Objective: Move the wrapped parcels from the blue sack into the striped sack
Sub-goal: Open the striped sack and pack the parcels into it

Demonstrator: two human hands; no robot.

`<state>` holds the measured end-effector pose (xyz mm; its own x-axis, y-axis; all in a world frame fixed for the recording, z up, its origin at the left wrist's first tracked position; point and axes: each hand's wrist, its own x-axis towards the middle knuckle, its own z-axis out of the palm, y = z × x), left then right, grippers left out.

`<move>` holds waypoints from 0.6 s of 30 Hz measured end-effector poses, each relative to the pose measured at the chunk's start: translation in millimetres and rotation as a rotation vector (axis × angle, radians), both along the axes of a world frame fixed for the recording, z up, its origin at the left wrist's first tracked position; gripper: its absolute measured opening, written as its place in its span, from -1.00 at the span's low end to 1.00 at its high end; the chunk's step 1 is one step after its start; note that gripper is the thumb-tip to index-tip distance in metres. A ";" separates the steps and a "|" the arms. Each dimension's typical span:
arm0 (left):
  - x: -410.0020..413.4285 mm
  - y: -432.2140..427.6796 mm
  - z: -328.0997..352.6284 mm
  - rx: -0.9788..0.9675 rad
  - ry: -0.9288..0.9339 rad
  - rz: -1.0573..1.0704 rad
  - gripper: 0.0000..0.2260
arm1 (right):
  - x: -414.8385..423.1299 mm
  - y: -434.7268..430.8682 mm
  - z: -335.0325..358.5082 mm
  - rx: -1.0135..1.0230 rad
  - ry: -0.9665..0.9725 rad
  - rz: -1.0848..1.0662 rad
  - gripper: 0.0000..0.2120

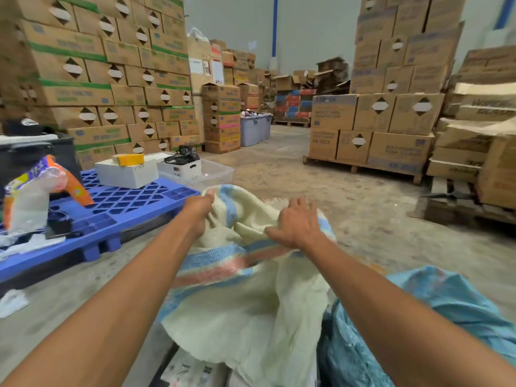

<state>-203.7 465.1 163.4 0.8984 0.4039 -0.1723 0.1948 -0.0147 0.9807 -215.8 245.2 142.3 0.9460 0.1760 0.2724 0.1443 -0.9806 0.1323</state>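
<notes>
We hold the striped sack (245, 308) directly ahead, crumpled. Our left hand (199, 213) grips its far rim; our right hand (298, 224) clutches a fold of its upper edge. The blue sack (446, 303) lies touching it, lower right. A blue pallet (125, 208) stands left.

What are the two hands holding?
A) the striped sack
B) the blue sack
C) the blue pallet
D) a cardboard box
A: the left hand and the right hand both grip the cloth of the striped sack, while the blue sack lies at the lower right, away from both hands.
</notes>
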 end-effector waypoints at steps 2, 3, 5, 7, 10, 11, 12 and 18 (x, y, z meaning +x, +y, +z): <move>2.5 1.0 6.3 -0.154 -0.004 -0.015 -0.68 | 1.7 7.2 -8.8 0.057 0.274 0.068 -0.26; 0.2 1.1 10.1 -0.207 -0.013 -0.036 -0.71 | -1.0 9.2 -13.1 0.088 0.369 0.092 -0.18; 0.9 4.2 11.9 -0.229 -0.022 -0.064 -0.67 | -10.8 10.4 -19.0 0.158 0.435 0.115 -0.23; 3.3 9.3 6.6 -0.139 -0.031 -0.031 -0.58 | -11.7 6.8 -18.7 0.279 0.399 0.092 -0.54; -3.8 20.0 -9.3 0.299 0.010 0.135 -0.52 | 6.4 -8.4 -9.0 0.722 0.529 0.037 -0.79; -8.0 23.1 -15.3 0.498 0.049 0.174 -0.52 | 12.8 -14.0 -4.8 0.924 0.655 0.029 -0.79; -14.6 25.4 -20.3 0.697 0.080 0.211 -0.52 | 15.5 -18.9 -2.3 1.063 0.760 0.021 -0.76; -47.0 8.2 -18.9 1.169 -0.736 0.155 -0.49 | -3.8 -16.4 31.5 1.305 0.910 0.073 -0.84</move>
<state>-250.6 473.3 144.5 0.5678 0.0867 0.8186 -0.2806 -0.9145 0.2915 -219.6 228.8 173.8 0.8706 0.3348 -0.3605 -0.2475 -0.3352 -0.9090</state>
